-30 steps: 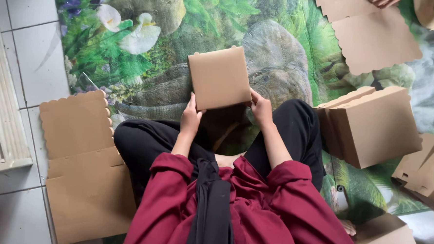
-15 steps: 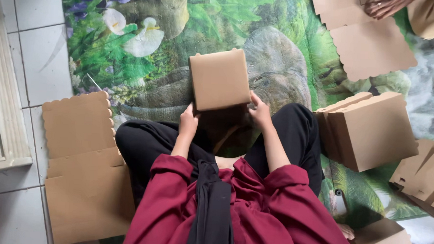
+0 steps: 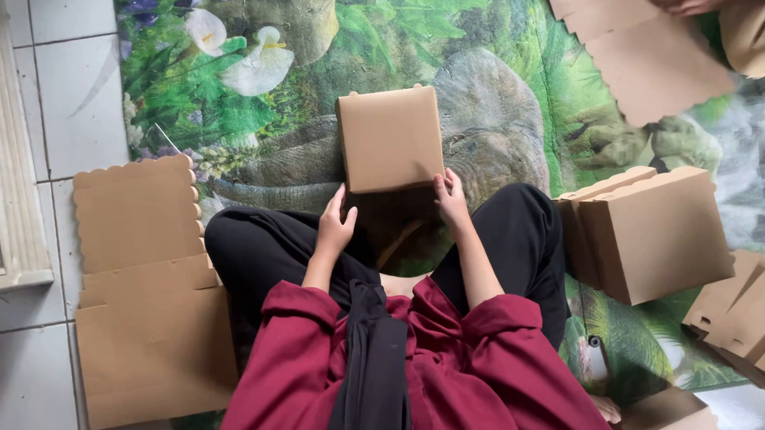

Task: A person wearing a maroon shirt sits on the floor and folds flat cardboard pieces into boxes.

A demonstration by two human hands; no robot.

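I sit cross-legged on a green printed mat [image 3: 525, 92], in a dark red top and black trousers. In front of my lap stands a brown cardboard box [image 3: 390, 138] with its lid raised and facing me. My left hand [image 3: 336, 226] rests against the box's lower left side, fingers together. My right hand [image 3: 450, 196] grips the lower right edge of the lid. The box's inside is in shadow below the lid.
Flat scalloped cardboard sheets [image 3: 143, 290] lie on the tiles to my left. A folded brown box [image 3: 657, 231] stands at my right, with more cardboard pieces [image 3: 744, 312] beyond. Another person's hand [image 3: 684, 5] and flat sheets [image 3: 647, 55] are at the top right. A window frame [image 3: 6, 181] lines the left edge.
The box lid and both hands have stayed almost where they were; the view has shifted slightly. The other person's hand at the top right has moved a little.
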